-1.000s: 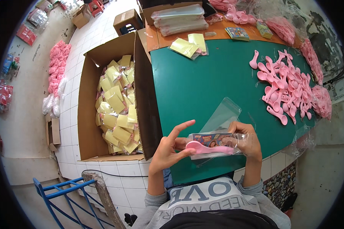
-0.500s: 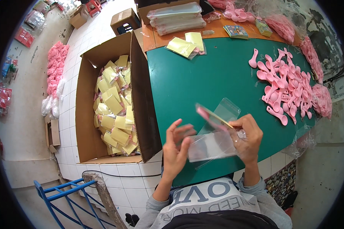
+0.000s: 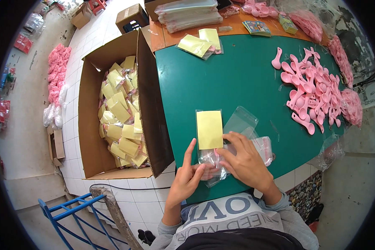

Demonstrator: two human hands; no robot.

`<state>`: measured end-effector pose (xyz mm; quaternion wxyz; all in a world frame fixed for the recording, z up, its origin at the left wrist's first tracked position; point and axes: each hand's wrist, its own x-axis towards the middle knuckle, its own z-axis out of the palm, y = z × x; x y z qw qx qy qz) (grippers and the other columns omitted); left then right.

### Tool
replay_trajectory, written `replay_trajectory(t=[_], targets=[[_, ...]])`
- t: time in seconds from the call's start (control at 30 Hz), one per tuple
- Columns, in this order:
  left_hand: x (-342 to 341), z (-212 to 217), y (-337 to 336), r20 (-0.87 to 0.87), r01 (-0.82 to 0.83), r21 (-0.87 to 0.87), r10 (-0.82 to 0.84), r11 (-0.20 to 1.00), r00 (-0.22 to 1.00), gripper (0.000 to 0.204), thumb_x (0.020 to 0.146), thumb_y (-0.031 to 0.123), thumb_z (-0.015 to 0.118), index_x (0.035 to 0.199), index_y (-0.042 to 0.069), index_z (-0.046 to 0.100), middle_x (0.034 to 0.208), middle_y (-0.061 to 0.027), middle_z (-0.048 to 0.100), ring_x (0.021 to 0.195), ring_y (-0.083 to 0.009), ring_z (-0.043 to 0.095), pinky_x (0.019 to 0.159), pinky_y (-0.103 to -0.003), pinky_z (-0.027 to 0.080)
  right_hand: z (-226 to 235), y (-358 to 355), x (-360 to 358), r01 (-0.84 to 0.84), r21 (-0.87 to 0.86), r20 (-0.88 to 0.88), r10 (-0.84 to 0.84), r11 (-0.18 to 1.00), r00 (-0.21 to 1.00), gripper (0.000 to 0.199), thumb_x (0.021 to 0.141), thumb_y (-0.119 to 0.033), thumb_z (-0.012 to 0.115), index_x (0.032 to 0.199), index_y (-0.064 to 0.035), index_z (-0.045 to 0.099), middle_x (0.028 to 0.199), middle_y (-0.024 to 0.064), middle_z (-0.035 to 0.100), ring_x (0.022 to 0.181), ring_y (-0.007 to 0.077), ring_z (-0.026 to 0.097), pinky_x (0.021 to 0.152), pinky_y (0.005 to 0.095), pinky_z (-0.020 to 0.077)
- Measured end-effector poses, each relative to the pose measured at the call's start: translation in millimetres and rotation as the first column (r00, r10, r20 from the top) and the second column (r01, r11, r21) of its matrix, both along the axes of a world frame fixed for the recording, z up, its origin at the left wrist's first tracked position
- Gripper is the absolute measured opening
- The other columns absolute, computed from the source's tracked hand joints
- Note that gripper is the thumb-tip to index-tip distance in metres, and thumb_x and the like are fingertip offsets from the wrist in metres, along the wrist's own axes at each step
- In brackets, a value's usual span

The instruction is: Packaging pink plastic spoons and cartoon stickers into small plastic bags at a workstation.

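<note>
A clear plastic bag [image 3: 208, 157] with a yellow card [image 3: 209, 130] inside lies in front of me on the green table. A bit of pink shows through the plastic below the card. My left hand [image 3: 185, 179] grips the bag's lower end between thumb and lower fingers, its index finger stretched up beside the bag. My right hand [image 3: 248, 162] has thumb and fingertips pinched at the bag's right edge, just below the card. Loose clear bags [image 3: 241, 121] lie partly hidden under my right hand, and a folded edge of plastic [image 3: 263, 148] shows beside it.
Left of the table stands an open cardboard box [image 3: 148, 104] holding many filled bags with yellow cards [image 3: 118, 106]. Pink spoons [image 3: 310, 83] are heaped at the right. Two filled bags [image 3: 196, 45], a card stack [image 3: 256, 28] and plastic sleeves [image 3: 187, 14] lie at the back.
The bag with the card has come down from my right hand onto the table, yellow side up. My left hand has closed on its lower end, and my right hand has moved left.
</note>
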<state>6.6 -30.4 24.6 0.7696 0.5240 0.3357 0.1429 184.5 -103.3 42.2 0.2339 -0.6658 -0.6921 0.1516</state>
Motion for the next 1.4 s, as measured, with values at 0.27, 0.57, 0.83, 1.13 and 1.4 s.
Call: replay_trajectory(t=[0.27, 0.57, 0.83, 1.13, 1.4], targets=[[-10.7, -8.8, -2.1, 0.092, 0.048, -0.113, -0.037, 0.992, 0.995, 0.054, 0.095, 0.004, 0.031, 0.142, 0.011, 0.004, 0.102, -0.0192, 0.059, 0.097, -0.0250, 0.061, 0.081, -0.036, 0.053, 9.1, 4.2, -10.8, -0.056, 0.038, -0.058, 0.058, 0.998, 0.997, 0.021, 0.071, -0.013, 0.067, 0.088, -0.0046, 0.059, 0.111, 0.0145, 0.048, 0.111, 0.0315, 0.044, 0.091, 0.0402, 0.0377], [-17.7, 2.6, -5.8, 0.016, 0.089, -0.102, -0.088, 0.991, 0.996, 0.052, 0.096, 0.010, 0.031, 0.142, 0.009, 0.007, 0.103, -0.0179, 0.058, 0.094, -0.0213, 0.061, 0.081, -0.035, 0.052, 8.5, 1.1, -14.7, -0.211, -0.023, -0.197, 0.203, 0.977, 0.959, 0.022, 0.067, -0.013, 0.069, 0.081, -0.0042, 0.054, 0.091, 0.0096, 0.047, 0.089, 0.0270, 0.047, 0.077, 0.0379, 0.0400], [-17.9, 0.4, -14.2, 0.032, 0.025, -0.014, -0.025, 1.000, 0.999, 0.054, 0.094, 0.010, 0.038, 0.142, 0.009, 0.014, 0.087, -0.0156, 0.064, 0.083, -0.0169, 0.062, 0.078, -0.030, 0.050, 4.3, 0.7, -20.3, -0.223, 0.009, -0.194, 0.221, 0.975, 0.956, 0.020, 0.066, -0.012, 0.070, 0.077, -0.0065, 0.054, 0.087, 0.0098, 0.047, 0.091, 0.0300, 0.049, 0.078, 0.0402, 0.0414], [3.9, 3.8, -12.4, -0.062, -0.041, 0.270, 0.060, 0.962, 0.996, 0.050, 0.090, 0.003, 0.043, 0.138, 0.008, 0.027, 0.067, -0.0072, 0.060, 0.054, -0.0069, 0.047, 0.052, -0.022, 0.039, 4.7, -1.6, -20.5, -0.310, 0.161, -0.060, 0.323, 0.937, 0.944, 0.016, 0.068, -0.011, 0.067, 0.076, -0.0060, 0.054, 0.080, 0.0064, 0.048, 0.079, 0.0236, 0.050, 0.068, 0.0339, 0.0390], [7.4, -2.4, -11.8, -0.022, -0.156, 0.218, 0.165, 0.963, 0.986, 0.030, 0.091, -0.003, 0.036, 0.120, -0.002, 0.044, 0.085, -0.0135, 0.066, 0.082, -0.0178, 0.066, 0.072, -0.025, 0.053, 32.0, 9.1, 94.4, -0.674, 0.185, -0.641, 0.608, 0.715, 0.469, 0.015, 0.075, -0.014, 0.068, 0.076, -0.0057, 0.056, 0.082, 0.0063, 0.051, 0.074, 0.0219, 0.050, 0.068, 0.0317, 0.0404]])
